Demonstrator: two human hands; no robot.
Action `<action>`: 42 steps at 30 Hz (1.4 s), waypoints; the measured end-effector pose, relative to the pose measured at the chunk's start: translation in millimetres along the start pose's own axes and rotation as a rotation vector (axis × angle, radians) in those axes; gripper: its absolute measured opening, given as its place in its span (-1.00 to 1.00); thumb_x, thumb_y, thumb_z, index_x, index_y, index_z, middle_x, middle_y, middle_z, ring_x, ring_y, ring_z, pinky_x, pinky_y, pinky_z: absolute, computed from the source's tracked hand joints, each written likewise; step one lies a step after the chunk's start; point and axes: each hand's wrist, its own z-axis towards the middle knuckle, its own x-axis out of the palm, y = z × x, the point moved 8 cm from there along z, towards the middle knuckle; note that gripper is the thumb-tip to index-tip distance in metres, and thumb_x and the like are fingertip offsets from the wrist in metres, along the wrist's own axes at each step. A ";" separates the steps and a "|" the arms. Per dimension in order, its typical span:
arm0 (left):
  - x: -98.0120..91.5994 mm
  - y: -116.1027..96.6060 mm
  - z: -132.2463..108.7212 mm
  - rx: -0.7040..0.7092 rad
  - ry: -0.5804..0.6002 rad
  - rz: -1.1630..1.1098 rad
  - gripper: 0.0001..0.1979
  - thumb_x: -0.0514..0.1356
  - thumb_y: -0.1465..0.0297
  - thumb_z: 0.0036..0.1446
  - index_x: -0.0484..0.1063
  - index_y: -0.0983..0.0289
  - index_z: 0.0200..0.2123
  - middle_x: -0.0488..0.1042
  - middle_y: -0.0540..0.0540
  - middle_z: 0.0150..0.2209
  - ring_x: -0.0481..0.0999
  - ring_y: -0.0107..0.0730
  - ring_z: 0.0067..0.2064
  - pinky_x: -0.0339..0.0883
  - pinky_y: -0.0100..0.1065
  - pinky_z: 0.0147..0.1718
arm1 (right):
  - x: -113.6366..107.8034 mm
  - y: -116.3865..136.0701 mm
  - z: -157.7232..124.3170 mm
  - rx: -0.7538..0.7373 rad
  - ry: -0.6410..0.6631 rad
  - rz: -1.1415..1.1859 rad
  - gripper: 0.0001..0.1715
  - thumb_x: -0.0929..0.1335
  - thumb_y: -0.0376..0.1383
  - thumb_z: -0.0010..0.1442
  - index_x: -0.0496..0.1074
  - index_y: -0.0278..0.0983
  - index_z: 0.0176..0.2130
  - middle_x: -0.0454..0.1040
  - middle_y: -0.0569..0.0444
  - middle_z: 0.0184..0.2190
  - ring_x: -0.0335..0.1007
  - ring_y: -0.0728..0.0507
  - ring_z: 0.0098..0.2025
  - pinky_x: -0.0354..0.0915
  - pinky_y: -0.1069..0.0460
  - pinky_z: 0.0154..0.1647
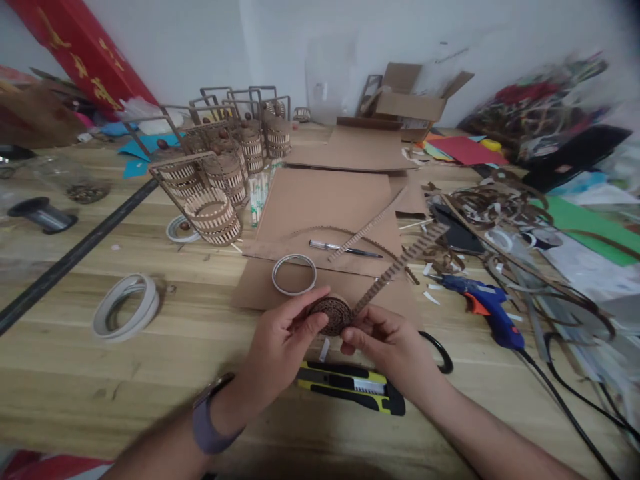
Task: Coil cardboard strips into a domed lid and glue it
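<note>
Between thumb and fingers, my left hand grips a round coil of corrugated cardboard. My right hand pinches the loose cardboard strip where it meets the coil; the strip's free end slants up to the right. Beyond my left fingers a white tape ring lies on a cardboard sheet. Below the hands is a yellow and black utility knife, partly under my right wrist. A black loop, perhaps a scissor handle, shows beside that wrist.
Several small cardboard lantern-like baskets with handles stand at the back left. A blue glue gun lies to the right with its cord, near tangled brown strips. A pen, more tape and a wire spool are around.
</note>
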 end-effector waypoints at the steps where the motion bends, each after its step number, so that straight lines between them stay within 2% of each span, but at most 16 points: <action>1: 0.6 0.9 -0.4 -0.002 0.002 0.001 -0.68 0.20 0.34 0.23 0.50 0.25 0.04 0.63 0.09 -0.06 0.64 -0.31 -0.10 0.53 -0.41 -0.13 | 0.3 -0.7 -0.4 0.013 -0.004 -0.006 -0.62 0.49 -0.01 -0.01 0.40 -0.24 -0.45 0.50 0.14 -0.61 0.42 -0.05 -0.54 0.36 0.07 -0.47; 9: 4.4 6.4 -3.7 -0.004 0.019 -0.023 -0.70 0.20 0.32 0.25 0.52 0.22 0.02 0.62 0.07 -0.04 0.63 -0.32 -0.07 0.52 -0.43 -0.12 | 0.6 0.0 -3.5 0.027 0.005 0.004 -0.61 0.46 0.00 0.02 0.39 -0.24 -0.45 0.56 0.09 -0.58 0.45 -0.06 -0.52 0.36 0.07 -0.43; 15: 2.9 10.7 2.5 -0.075 0.033 -0.044 -0.68 0.20 0.32 0.22 0.51 0.25 0.03 0.64 0.09 -0.07 0.64 -0.32 -0.12 0.52 -0.40 -0.14 | 0.5 -8.5 2.5 0.021 0.024 -0.008 -0.65 0.46 -0.05 0.03 0.39 -0.25 -0.49 0.55 0.10 -0.60 0.44 -0.04 -0.53 0.34 0.08 -0.45; 21: 3.4 13.3 1.7 -0.124 0.045 -0.106 -0.59 0.20 0.31 0.21 0.37 0.28 0.11 0.63 0.13 -0.09 0.62 -0.28 -0.09 0.49 -0.33 -0.11 | -19.0 8.2 5.2 -0.084 -0.077 -0.124 -0.64 0.44 -0.01 0.05 0.55 -0.26 -0.34 0.57 0.06 -0.51 0.52 -0.13 -0.40 0.43 0.02 -0.33; 24: 7.9 12.1 1.7 -0.121 0.102 -0.109 -0.68 0.20 0.32 0.21 0.40 0.30 0.00 0.63 0.14 -0.15 0.62 -0.29 -0.12 0.48 -0.35 -0.14 | -26.4 11.7 4.9 -0.100 -0.102 -0.168 -0.60 0.44 0.03 0.06 0.55 -0.27 -0.41 0.54 0.06 -0.54 0.50 -0.13 -0.42 0.42 0.01 -0.33; 27: 12.6 9.3 2.0 -0.101 0.188 -0.043 -0.78 0.19 0.32 0.23 0.46 0.30 -0.11 0.63 0.13 -0.15 0.61 -0.30 -0.14 0.44 -0.36 -0.16 | -26.2 15.2 4.2 -0.152 -0.062 -0.235 -0.57 0.43 0.01 0.09 0.49 -0.26 -0.55 0.52 0.05 -0.54 0.47 -0.11 -0.41 0.38 0.04 -0.35; 31: 13.2 5.0 0.6 -0.065 0.239 0.071 -0.79 0.19 0.31 0.23 0.48 0.27 -0.12 0.62 0.09 -0.21 0.60 -0.31 -0.18 0.42 -0.38 -0.21 | -19.5 25.8 0.7 -0.276 0.016 -0.395 -0.69 0.39 -0.12 0.18 0.46 -0.25 -0.49 0.55 0.05 -0.43 0.44 -0.09 -0.38 0.33 0.06 -0.36; 37: 18.9 4.1 -1.3 -0.068 0.315 0.129 -0.81 0.20 0.36 0.20 0.52 0.28 -0.15 0.60 0.07 -0.30 0.57 -0.34 -0.28 0.41 -0.40 -0.28 | -6.5 42.3 -7.8 -0.473 0.071 -0.629 -0.65 0.32 -0.27 0.26 0.31 -0.23 -0.54 0.35 0.13 -0.55 0.31 -0.03 -0.48 0.21 0.11 -0.47; 39: 19.1 5.7 -0.4 -0.070 0.303 0.124 -0.80 0.21 0.36 0.19 0.53 0.27 -0.15 0.61 0.07 -0.28 0.58 -0.34 -0.27 0.42 -0.40 -0.27 | -6.6 43.2 -9.1 -0.495 0.047 -0.643 -0.66 0.32 -0.28 0.27 0.29 -0.23 -0.54 0.32 0.15 -0.56 0.29 -0.03 -0.49 0.19 0.12 -0.49; 42: 13.7 11.4 2.3 -0.118 0.215 0.038 -0.70 0.25 0.32 0.16 0.51 0.24 -0.04 0.62 0.10 -0.16 0.59 -0.28 -0.15 0.44 -0.38 -0.20 | -13.8 40.1 -8.8 -0.470 -0.039 -0.612 -0.69 0.32 -0.25 0.27 0.33 -0.23 -0.51 0.34 0.15 -0.57 0.30 -0.03 -0.50 0.20 0.11 -0.49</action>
